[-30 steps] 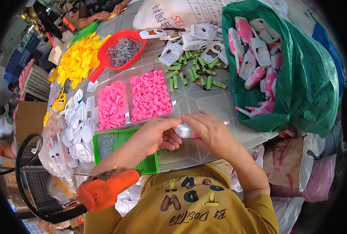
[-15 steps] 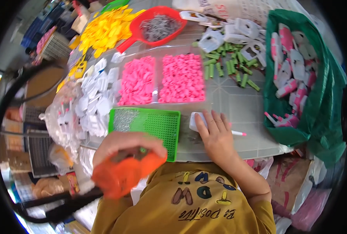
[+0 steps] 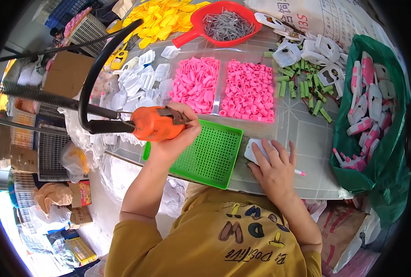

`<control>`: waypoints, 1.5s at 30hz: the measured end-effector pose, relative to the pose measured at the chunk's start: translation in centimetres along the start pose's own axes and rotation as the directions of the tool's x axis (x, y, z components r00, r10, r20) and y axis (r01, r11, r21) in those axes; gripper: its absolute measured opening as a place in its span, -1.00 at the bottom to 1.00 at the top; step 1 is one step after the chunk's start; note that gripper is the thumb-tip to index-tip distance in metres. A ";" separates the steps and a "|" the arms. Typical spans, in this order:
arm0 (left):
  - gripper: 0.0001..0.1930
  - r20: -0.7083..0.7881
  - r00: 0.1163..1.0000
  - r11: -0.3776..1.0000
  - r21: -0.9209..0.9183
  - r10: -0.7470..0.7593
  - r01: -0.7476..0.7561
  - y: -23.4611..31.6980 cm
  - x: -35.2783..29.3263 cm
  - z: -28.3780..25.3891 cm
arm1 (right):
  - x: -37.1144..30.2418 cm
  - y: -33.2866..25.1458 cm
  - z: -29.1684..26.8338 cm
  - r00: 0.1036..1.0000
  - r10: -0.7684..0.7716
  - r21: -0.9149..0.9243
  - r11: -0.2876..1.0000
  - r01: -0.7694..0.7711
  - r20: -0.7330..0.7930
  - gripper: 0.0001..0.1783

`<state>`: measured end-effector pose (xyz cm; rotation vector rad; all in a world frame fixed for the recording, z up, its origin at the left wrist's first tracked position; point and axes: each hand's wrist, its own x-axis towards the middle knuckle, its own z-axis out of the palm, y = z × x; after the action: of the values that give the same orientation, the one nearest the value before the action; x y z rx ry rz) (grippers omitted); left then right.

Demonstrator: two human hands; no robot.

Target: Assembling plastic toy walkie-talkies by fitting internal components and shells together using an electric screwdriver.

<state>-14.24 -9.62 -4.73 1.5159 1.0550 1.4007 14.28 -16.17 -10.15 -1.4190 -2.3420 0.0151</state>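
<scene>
While holding an orange power tool (image 3: 152, 124) in the left hand (image 3: 180, 136), with fingers wrapped round its body, keeping the right hand (image 3: 275, 171) palm-down over a white plastic casing (image 3: 255, 151) on the worktop (image 3: 309, 143). Covering much of the casing with spread, loosely bent fingers; cannot tell whether pinching it or only pressing it down. Leaving one white end bare at the left of the right hand, and a pink-tipped white stem (image 3: 299, 173) poking out at its right.

Leading off leftward from the left hand's tool, a black hose (image 3: 104, 126). Between both hands, a green perforated basket (image 3: 208, 157). Just beyond the left hand, a clear two-compartment tray (image 3: 220, 90) of small pink plastic parts; to its left, white plastic parts (image 3: 138, 85). Farther beyond, a red scoop (image 3: 188, 37) of grey screws (image 3: 228, 25). Beyond the right hand, green cylindrical cells (image 3: 302, 85); well to its right, an open green sack (image 3: 392, 157) of white-and-pink casings (image 3: 374, 101).
</scene>
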 end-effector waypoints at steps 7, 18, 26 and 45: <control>-0.74 0.050 0.999 0.991 -0.134 -0.001 0.008 -1.4 0.2 -0.9 | 0.2 0.0 0.0 1.000 0.003 0.056 0.998 -0.004 0.013 -0.32; -0.80 0.006 1.000 1.000 -0.011 0.010 -0.010 -0.9 -0.2 -0.2 | 0.3 0.4 -0.4 1.000 0.003 0.123 0.992 -0.003 -0.001 -0.38; -0.71 0.150 0.987 0.944 -0.329 0.062 -0.009 4.7 -0.7 4.6 | 0.2 0.9 -0.3 1.000 0.018 0.226 0.974 -0.021 0.016 -0.39; -0.82 0.547 0.831 0.913 -0.280 -0.102 0.296 2.0 2.6 9.4 | 0.1 0.9 -0.3 1.000 -0.002 0.205 0.979 0.006 -0.016 -0.41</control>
<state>-4.61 -8.01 -2.67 1.3540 0.5619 0.8859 15.13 -15.70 -10.08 -1.3088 -2.2562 0.2366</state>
